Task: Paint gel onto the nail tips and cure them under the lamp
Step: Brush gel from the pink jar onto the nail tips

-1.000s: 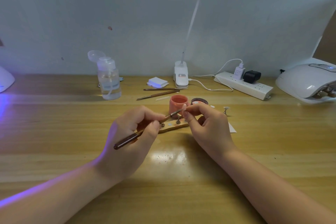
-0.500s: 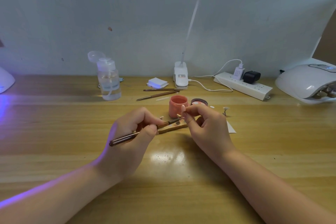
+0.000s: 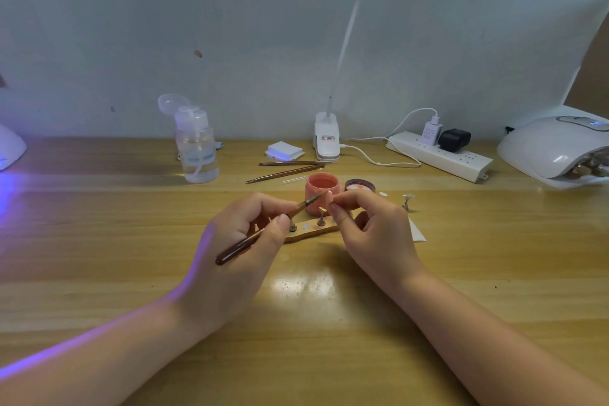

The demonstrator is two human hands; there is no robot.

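**Gel going on, curing yet to come**

From the left, I see violet light spilling over the pale wooden desk (image 3: 99, 241). My left hand (image 3: 237, 247) grips a dark-handled thin brush (image 3: 263, 234), its bristle end raised toward the small pale nail tip (image 3: 329, 197) that my right hand (image 3: 369, 231) pinches between thumb and fingers. Just behind them stands an open coral-pink gel jar (image 3: 322, 189); beneath them lies a curved wooden holder strip (image 3: 313, 229) with little metal stands. I judge painting is midway: this tip is being coated. At far right the white domed curing lamp (image 3: 557, 148) has something inside, too blurred to name. A plain pale wall backs the desk.
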